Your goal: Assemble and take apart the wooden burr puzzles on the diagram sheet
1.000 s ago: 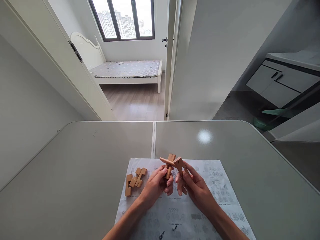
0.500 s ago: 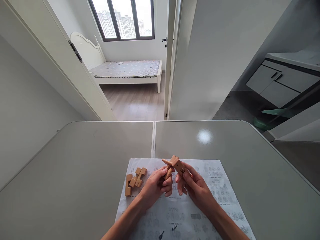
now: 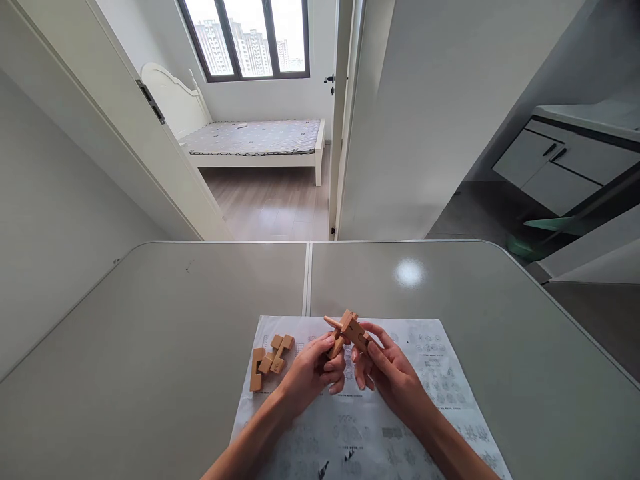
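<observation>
Joined wooden burr puzzle pieces (image 3: 354,331) are held above the printed sheet, between my two hands. My left hand (image 3: 315,368) is closed, pinching the lower left piece between thumb and fingers. A tapered wooden tip juts out to the left above that thumb. On the other side, my right hand (image 3: 393,373) grips the lower right end of the notched block, thumb on the near face and index finger raised behind. Its other fingers curl underneath, and how the pieces interlock inside is hidden. Several loose notched wooden pieces (image 3: 277,363) lie left of my left hand.
The paper sheet (image 3: 350,420) with printed diagrams lies on a grey table (image 3: 150,347) with a pale seam down the middle. Beyond the table's far edge are a doorway, a bed (image 3: 255,140) and a window. White cabinets (image 3: 555,163) stand at the right.
My right thumb has shifted slightly down along the wooden block, baring more of its face. The right index finger has lifted a little. My left hand and the loose pieces stay put.
</observation>
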### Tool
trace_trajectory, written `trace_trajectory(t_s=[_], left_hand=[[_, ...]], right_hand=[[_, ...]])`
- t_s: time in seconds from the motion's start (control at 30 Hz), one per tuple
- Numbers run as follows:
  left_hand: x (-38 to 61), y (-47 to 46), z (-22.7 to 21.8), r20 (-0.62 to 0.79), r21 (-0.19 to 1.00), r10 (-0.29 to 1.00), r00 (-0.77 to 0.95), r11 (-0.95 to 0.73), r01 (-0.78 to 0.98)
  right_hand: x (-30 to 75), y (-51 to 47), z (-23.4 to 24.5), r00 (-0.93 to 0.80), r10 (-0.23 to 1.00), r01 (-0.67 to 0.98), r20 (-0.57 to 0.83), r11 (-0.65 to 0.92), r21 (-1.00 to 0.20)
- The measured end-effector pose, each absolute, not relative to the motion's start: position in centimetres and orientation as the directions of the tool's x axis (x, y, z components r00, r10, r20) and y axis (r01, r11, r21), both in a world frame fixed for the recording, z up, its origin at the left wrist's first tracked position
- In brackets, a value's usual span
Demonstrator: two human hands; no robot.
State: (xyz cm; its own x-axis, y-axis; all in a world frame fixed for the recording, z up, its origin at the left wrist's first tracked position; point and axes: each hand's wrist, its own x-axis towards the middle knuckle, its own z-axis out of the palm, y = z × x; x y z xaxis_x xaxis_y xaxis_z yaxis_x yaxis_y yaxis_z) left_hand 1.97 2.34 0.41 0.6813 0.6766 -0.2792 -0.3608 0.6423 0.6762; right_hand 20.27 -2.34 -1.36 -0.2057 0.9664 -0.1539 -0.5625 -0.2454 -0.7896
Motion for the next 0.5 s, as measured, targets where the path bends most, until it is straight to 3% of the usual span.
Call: trace_trajectory(t_s=[0.27, 0.5], left_hand=[[1.73, 2.62, 0.55, -0.266, 0.526, 0.646, 0.715, 0.719, -0.454], [1.58, 2.65, 0.68, -0.260, 0.579, 0.625, 0.736, 0.711, -0.399]], right_hand=[[20.12, -2.29, -1.51, -0.205, 0.969, -0.536, -0.137, -0.228, -0.813], [20.03, -2.41, -1.69, -0.189, 0.973, -0.509, -0.131, -0.211, -0.834]])
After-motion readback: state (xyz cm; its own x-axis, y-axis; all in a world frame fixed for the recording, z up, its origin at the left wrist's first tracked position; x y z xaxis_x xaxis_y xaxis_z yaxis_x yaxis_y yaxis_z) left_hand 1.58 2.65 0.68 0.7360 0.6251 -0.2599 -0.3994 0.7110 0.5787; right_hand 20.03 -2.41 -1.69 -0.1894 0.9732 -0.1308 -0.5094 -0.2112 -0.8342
